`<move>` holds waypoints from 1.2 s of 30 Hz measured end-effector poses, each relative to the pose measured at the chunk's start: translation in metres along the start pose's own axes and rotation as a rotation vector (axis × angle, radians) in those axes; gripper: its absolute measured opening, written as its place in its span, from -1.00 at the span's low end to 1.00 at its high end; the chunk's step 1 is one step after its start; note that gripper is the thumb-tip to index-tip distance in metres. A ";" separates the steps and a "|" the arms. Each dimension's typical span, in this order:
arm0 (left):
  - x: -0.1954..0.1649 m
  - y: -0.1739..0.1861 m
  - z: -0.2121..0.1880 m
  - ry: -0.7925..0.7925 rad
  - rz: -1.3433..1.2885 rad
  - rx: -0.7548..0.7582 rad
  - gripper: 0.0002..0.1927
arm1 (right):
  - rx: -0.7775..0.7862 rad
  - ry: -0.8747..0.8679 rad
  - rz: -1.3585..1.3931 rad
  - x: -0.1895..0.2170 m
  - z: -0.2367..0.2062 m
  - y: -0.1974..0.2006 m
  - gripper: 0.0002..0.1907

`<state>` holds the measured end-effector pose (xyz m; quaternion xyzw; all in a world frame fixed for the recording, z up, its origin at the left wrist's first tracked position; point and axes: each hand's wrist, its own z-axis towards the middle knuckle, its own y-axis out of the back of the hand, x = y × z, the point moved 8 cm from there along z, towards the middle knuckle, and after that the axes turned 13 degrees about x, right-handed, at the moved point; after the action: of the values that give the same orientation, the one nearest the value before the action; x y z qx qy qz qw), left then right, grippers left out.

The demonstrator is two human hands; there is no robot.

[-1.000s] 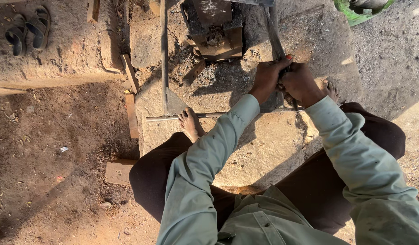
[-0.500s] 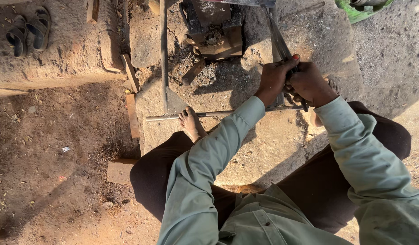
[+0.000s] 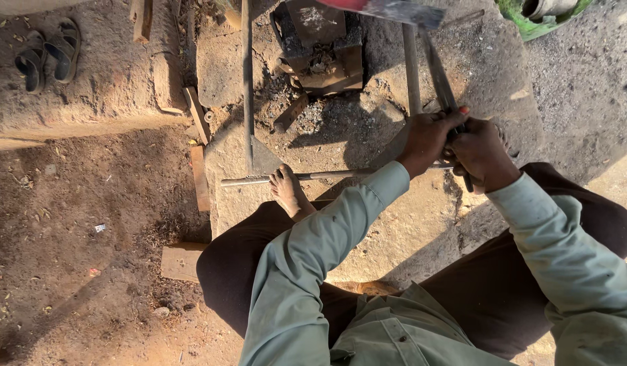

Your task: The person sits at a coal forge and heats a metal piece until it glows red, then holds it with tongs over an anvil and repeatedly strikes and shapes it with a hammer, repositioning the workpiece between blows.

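Seated on a stone slab [image 3: 408, 237], a person closes both the left hand [image 3: 428, 139] and right hand [image 3: 481, 154] tightly around a long metal tool [image 3: 441, 85] far right, angled toward a dark anvil block [image 3: 320, 47]. A bare foot [image 3: 289, 193] rests on a thin rod [image 3: 327, 176]; sandals [image 3: 47, 54] lie far left.

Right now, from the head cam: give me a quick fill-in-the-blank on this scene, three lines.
1. Both hands, left hand and right hand, grip long metal ____.
2. The bare foot rests on a thin metal ____ lying across the stone slab.
3. A pair of ____ sits at top left on the ground.

Missing words: tongs; rod; sandals
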<state>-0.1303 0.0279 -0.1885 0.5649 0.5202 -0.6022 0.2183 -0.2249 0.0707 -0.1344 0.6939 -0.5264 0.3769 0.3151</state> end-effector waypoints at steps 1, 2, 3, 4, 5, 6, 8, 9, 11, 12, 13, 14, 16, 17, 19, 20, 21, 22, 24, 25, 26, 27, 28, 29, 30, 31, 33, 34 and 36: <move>0.002 -0.002 0.000 0.021 0.023 0.002 -0.58 | -0.008 -0.002 -0.007 0.000 -0.001 0.002 -0.82; 0.003 -0.003 0.001 0.043 0.042 0.004 -0.55 | -0.016 -0.008 -0.015 -0.001 -0.003 0.003 -0.82; 0.003 -0.004 0.001 0.069 0.061 0.006 -0.52 | -0.024 -0.017 -0.021 -0.002 -0.004 0.004 -0.82; 0.001 -0.004 0.000 0.067 0.032 0.017 -0.54 | -0.024 0.017 -0.010 0.000 -0.002 0.004 -0.82; -0.002 -0.003 -0.001 0.063 0.008 0.029 -0.55 | -0.025 0.055 0.004 0.001 -0.001 0.002 -0.81; -0.005 -0.002 -0.002 0.056 -0.013 0.040 -0.57 | -0.023 0.098 0.018 0.002 0.000 0.001 -0.79; -0.011 0.005 -0.003 0.075 0.016 0.035 -0.56 | 0.003 0.065 0.084 -0.004 0.009 -0.003 -0.82; -0.013 0.009 -0.003 0.086 0.028 0.032 -0.56 | 0.017 0.047 0.117 -0.007 0.014 -0.006 -0.83; -0.017 0.014 -0.002 0.086 0.024 0.047 -0.59 | 0.004 0.096 0.065 -0.005 0.023 -0.009 -0.82; -0.018 0.016 -0.001 0.085 0.023 0.055 -0.60 | -0.003 0.122 0.039 -0.004 0.027 -0.010 -0.81; -0.019 0.019 0.001 0.078 0.034 0.055 -0.60 | -0.021 0.090 0.038 -0.006 0.032 -0.010 -0.82; -0.020 0.022 0.002 0.072 0.044 0.057 -0.59 | -0.041 0.057 0.039 -0.010 0.035 -0.011 -0.83; -0.022 0.028 0.005 0.058 0.041 0.067 -0.60 | -0.060 0.029 0.036 -0.014 0.040 -0.014 -0.83; -0.023 0.032 0.006 0.047 0.033 0.080 -0.62 | -0.062 0.040 0.035 -0.013 0.043 -0.017 -0.83; -0.023 0.040 0.007 0.075 0.058 0.083 -0.61 | -0.061 0.067 0.060 -0.014 0.046 -0.024 -0.84; -0.022 0.046 0.007 0.111 0.092 0.076 -0.59 | -0.060 0.086 0.084 -0.014 0.048 -0.028 -0.85; -0.021 0.050 0.007 0.144 0.127 0.068 -0.58 | -0.058 0.107 0.107 -0.013 0.051 -0.031 -0.85; -0.025 0.051 0.007 0.108 0.120 0.078 -0.58 | -0.071 0.124 0.060 -0.011 0.052 -0.032 -0.86; -0.032 0.053 0.006 0.037 0.104 0.099 -0.59 | -0.097 0.156 -0.037 -0.006 0.055 -0.034 -0.87; -0.031 0.054 0.006 0.058 0.097 0.099 -0.58 | -0.094 0.163 -0.009 -0.006 0.055 -0.036 -0.86; -0.030 0.055 0.005 0.081 0.088 0.098 -0.57 | -0.090 0.167 0.019 -0.007 0.056 -0.037 -0.85; -0.030 0.056 0.004 0.103 0.081 0.096 -0.57 | -0.084 0.173 0.048 -0.007 0.056 -0.039 -0.84; -0.030 0.057 0.003 0.109 0.084 0.096 -0.57 | -0.078 0.168 0.075 -0.008 0.057 -0.042 -0.84; -0.031 0.058 0.003 0.115 0.087 0.097 -0.57 | -0.072 0.164 0.103 -0.009 0.058 -0.044 -0.83; -0.032 0.059 0.003 0.120 0.089 0.100 -0.57 | -0.069 0.161 0.130 -0.010 0.059 -0.046 -0.83; -0.032 0.061 0.002 0.138 0.091 0.090 -0.58 | -0.080 0.173 0.113 -0.009 0.060 -0.047 -0.83; -0.031 0.066 0.002 0.177 0.095 0.069 -0.60 | -0.102 0.194 0.083 -0.005 0.062 -0.049 -0.82; -0.032 0.068 0.002 0.163 0.099 0.074 -0.59 | -0.111 0.179 0.080 -0.005 0.063 -0.051 -0.83; -0.036 0.071 0.003 0.130 0.106 0.084 -0.55 | -0.127 0.149 0.073 -0.003 0.067 -0.054 -0.85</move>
<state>-0.0616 -0.0128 -0.1831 0.6381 0.4768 -0.5733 0.1918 -0.1601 0.0295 -0.1740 0.6230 -0.5493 0.4046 0.3828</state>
